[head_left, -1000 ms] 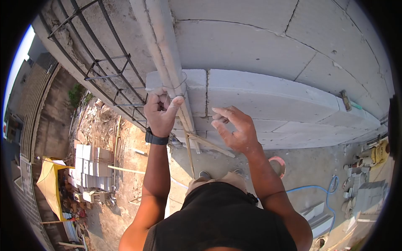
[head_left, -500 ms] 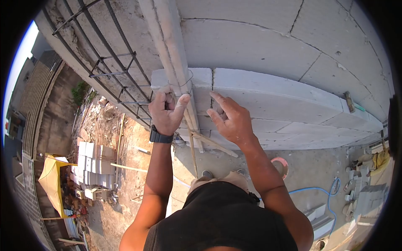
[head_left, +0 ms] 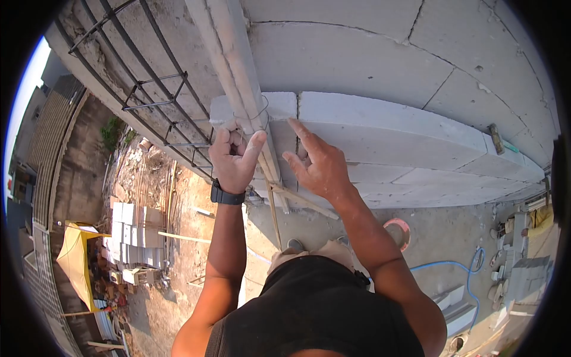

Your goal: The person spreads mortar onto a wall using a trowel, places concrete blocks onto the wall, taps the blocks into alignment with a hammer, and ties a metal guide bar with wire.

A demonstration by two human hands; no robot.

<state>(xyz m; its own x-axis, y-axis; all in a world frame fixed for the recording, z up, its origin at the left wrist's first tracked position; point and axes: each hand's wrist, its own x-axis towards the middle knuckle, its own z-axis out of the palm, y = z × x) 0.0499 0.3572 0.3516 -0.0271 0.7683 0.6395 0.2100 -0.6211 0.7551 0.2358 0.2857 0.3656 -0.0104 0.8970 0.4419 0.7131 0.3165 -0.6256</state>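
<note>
- Wire [head_left: 266,103] was seen, in the head view, bent against the pale post [head_left: 226,53] and bowed out on its right side; the post's long axis was crossed by it.
- Left hand [head_left: 232,157] was placed nearer, just below the wire, with fingers curled and thumb set apart over the post; whether the wire was gripped could not be told.
- Right hand [head_left: 315,157] was held to the right of the post, before the block wall [head_left: 386,110], index finger and thumb parted, nothing seen between them; the wire was located up and leftward from it.
- Compared with a second earlier, the right hand had been raised and brought closer to the post; the left had been kept by the wire.
</note>
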